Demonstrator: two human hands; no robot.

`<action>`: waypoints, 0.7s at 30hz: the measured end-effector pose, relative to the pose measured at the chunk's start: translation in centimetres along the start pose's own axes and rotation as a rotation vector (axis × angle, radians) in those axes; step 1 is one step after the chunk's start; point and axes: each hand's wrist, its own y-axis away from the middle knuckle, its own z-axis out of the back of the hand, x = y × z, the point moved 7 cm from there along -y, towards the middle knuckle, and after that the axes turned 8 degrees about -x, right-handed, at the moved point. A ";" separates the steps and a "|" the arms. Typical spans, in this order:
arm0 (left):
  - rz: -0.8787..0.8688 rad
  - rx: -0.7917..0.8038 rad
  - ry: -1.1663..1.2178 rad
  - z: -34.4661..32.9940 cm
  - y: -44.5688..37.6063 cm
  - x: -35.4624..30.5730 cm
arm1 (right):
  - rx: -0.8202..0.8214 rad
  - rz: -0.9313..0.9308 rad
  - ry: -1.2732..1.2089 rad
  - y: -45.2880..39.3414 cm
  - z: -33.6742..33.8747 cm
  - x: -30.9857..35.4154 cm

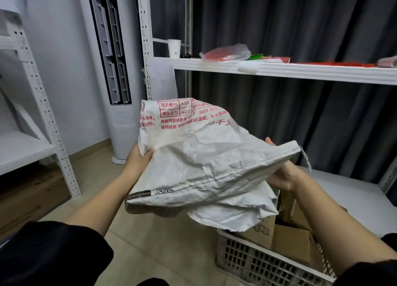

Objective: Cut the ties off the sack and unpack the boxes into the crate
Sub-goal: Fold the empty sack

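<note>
White woven sack (202, 165), printed with red text, is held up in the air between both hands, slack and crumpled, over the crate (257, 262). Left hand (137, 159) grips a bunch of the sack's fabric at its left side, fingers curled into the folds. Right hand (279, 174) holds the stitched seam end at the right, thumb on top and fingers beneath. A loose cord (306, 160) hangs from that seam corner. Hands are well apart, one at each side of the sack. Pale slotted crate sits on the tiled floor (163, 242) at lower right, with brown cardboard boxes (294, 240) inside it. Behind, a white shelf (300, 72) carries a paper cup (174, 48) and a plastic bag (227, 53).
</note>
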 end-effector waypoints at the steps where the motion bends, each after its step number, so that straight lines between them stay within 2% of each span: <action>1: -0.016 -0.009 -0.006 0.2 0.1 -0.1 | -0.034 -0.047 0.000 -0.2 0.6 -0.3; 5: -0.080 -0.085 -0.027 1.0 0.3 -0.7 | 0.044 -0.116 0.028 -0.5 1.2 -0.1; 7: -0.114 -0.115 -0.039 1.1 0.5 -1.3 | 0.017 -0.107 0.152 -0.6 1.3 0.2; 9: -0.131 -0.133 -0.031 1.1 0.7 -1.7 | 0.018 -0.133 0.407 -0.6 1.2 -0.5; 11: -0.106 -0.142 0.016 0.9 0.6 -1.8 | 0.090 -0.062 0.693 -0.9 0.2 -1.2; 13: -0.040 -0.120 0.087 0.6 0.6 -1.9 | 0.063 0.168 0.817 -1.4 -1.4 -1.0; 16: 0.166 -0.031 0.297 -0.3 1.2 -1.2 | -0.266 0.420 0.709 -2.2 -0.7 -0.8; 17: 0.248 -0.002 0.390 -0.7 1.5 -1.0 | -0.354 0.437 0.651 -2.4 -0.2 -1.2; 19: 0.367 0.062 0.506 -1.4 2.0 -0.7 | -0.414 0.378 0.518 -3.3 0.6 -3.0; 21: 0.395 0.126 0.526 -1.8 2.2 -1.1 | -0.382 0.273 0.442 -4.0 0.9 -4.6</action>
